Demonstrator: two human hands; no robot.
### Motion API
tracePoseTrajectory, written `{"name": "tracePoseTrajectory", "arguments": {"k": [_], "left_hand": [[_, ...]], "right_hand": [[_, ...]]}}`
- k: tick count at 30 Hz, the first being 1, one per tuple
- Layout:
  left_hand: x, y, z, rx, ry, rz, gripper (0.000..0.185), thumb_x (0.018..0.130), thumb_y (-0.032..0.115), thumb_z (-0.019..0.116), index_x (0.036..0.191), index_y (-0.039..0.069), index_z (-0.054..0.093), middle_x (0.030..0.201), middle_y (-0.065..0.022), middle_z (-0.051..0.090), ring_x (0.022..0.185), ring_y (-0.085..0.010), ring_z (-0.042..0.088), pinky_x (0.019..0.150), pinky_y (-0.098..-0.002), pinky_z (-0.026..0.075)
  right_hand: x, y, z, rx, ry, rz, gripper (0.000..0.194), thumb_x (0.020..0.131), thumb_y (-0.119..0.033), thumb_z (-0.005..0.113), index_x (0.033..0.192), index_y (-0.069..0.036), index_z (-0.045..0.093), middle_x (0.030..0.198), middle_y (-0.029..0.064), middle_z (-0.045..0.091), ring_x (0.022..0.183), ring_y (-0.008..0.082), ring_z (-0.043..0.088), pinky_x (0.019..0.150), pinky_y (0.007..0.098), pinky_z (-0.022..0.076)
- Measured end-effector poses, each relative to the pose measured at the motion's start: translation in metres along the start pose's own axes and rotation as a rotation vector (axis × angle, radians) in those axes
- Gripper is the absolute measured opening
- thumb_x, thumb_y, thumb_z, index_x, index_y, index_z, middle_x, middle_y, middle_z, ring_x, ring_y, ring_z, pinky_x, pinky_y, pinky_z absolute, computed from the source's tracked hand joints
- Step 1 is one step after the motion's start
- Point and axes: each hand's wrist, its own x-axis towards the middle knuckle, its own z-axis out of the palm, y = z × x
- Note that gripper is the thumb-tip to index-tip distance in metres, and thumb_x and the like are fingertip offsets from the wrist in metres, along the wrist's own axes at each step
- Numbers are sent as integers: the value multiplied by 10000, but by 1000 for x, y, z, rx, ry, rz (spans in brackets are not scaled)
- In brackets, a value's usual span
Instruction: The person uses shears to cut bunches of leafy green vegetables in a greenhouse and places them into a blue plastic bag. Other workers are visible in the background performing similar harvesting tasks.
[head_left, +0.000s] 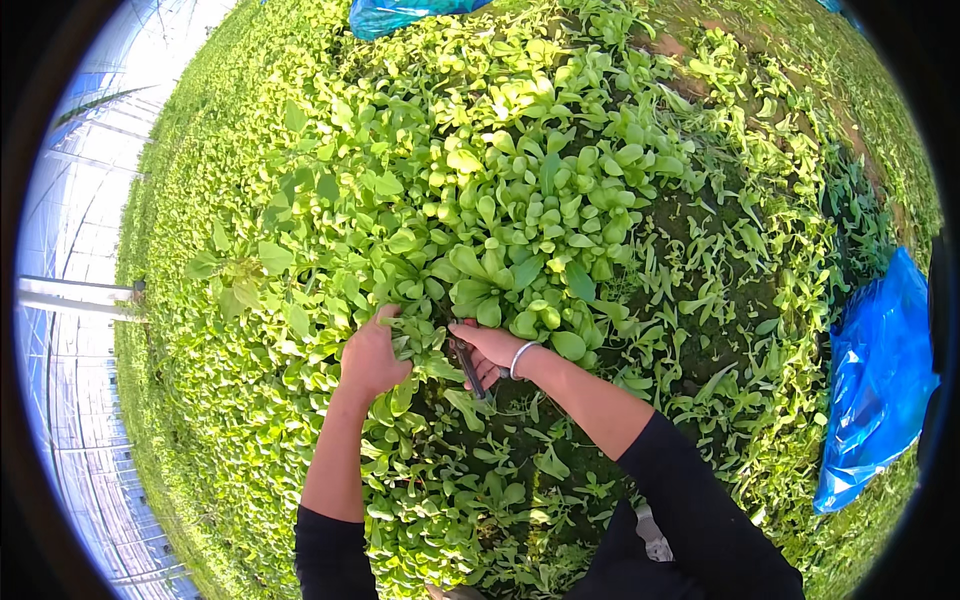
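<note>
My left hand (373, 354) is closed around a bunch of leafy greens (415, 336), its fingers partly hidden by the leaves. Just to the right, my right hand (491, 351), with a silver bangle (521, 360) at the wrist, grips a small dark-handled tool (468, 369). The front end of that tool disappears among the plants, so I cannot tell its exact kind. Broad-leaved green plants (487, 281) stand densely right beyond both hands.
Loose leaves and stems lie over dark soil (686, 281) on the right. A blue plastic bag (874, 390) rests at the far right, another blue plastic bag (409, 13) at the top. Taller broad-leaved plants (262, 266) rise at left, before the greenhouse's metal frame (79, 292).
</note>
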Motion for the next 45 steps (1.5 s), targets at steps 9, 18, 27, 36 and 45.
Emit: {"name": "tracePoseTrajectory", "arguments": {"k": [9, 18, 27, 36, 45], "left_hand": [[63, 1, -2, 28, -216, -143, 1016, 554, 186, 757, 1459, 4, 334, 1037, -232, 661, 985, -388, 642, 855, -416, 539], [44, 2, 13, 83, -173, -171, 612, 578, 205, 739, 1134, 7, 579, 1086, -196, 633, 1021, -360, 634, 880, -415, 532], [-12, 8, -16, -194, -46, -250, 545, 588, 278, 755, 1025, -9, 599, 980, -219, 661, 957, -389, 637, 855, -440, 513], [-102, 97, -34, 8, -162, -32, 428, 618, 219, 729, 981, 32, 601, 974, -163, 623, 952, -371, 628, 819, -433, 529], [-199, 55, -48, -923, 44, -223, 738, 615, 146, 753, 1282, -80, 533, 1099, -162, 674, 986, -218, 627, 926, -314, 484]], "right_hand": [[21, -40, -6, -61, 1, 40, 701, 935, -668, 384, 1207, -34, 512, 993, 196, 672, 825, 329, 706, 763, 500, 583], [20, -43, -5, -105, -64, 53, 669, 933, -684, 385, 1194, -85, 529, 976, 145, 665, 848, 303, 678, 827, 510, 554], [-59, 13, 32, -250, 240, -331, 436, 918, -469, 601, 895, -35, 575, 636, 36, 573, 543, 157, 586, 522, 314, 486], [-142, 8, 96, -827, 673, -792, 259, 777, -295, 721, 921, -83, 683, 643, 131, 607, 590, 340, 588, 564, 399, 470], [-182, 56, 116, -580, 712, -829, 186, 784, -220, 722, 850, -55, 669, 546, 53, 528, 467, 178, 472, 517, 314, 425]]}}
